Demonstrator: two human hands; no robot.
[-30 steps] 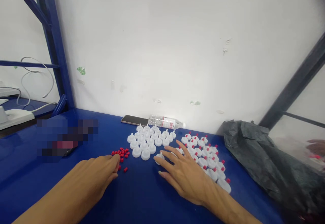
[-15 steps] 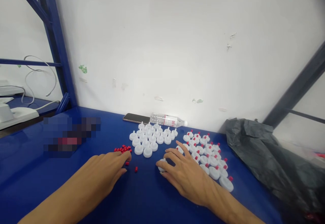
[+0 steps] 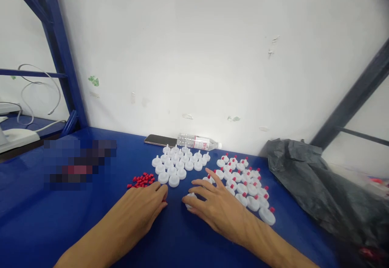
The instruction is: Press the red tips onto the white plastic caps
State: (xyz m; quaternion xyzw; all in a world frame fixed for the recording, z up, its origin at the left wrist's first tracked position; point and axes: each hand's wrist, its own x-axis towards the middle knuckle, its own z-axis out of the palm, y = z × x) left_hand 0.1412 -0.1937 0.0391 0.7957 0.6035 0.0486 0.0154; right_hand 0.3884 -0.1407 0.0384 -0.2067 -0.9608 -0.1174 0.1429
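Note:
My right hand (image 3: 215,203) holds a white nozzle lid (image 3: 191,196) between thumb and fingers at the table, its other fingers spread. My left hand (image 3: 148,203) is curled beside it, thumb and forefinger drawn in; whatever they grip is hidden. Just beyond the left hand lies a pile of small red caps (image 3: 145,179). Several bare white nozzle lids (image 3: 174,180) stand spout up in a group farther back. To the right of my right hand spreads a group of white lids with red caps on their spouts (image 3: 253,203).
A dark phone (image 3: 160,140) and a clear plastic bottle (image 3: 199,141) lie against the wall. A dark grey plastic bag (image 3: 304,175) covers the right side of the blue table (image 3: 100,158). Blue frame posts (image 3: 65,57) rise at the left.
My left hand has moved right, away from the red cap pile, over the spot where a lone red cap lay. My right hand keeps the white nozzle lid. The view has shifted slightly.

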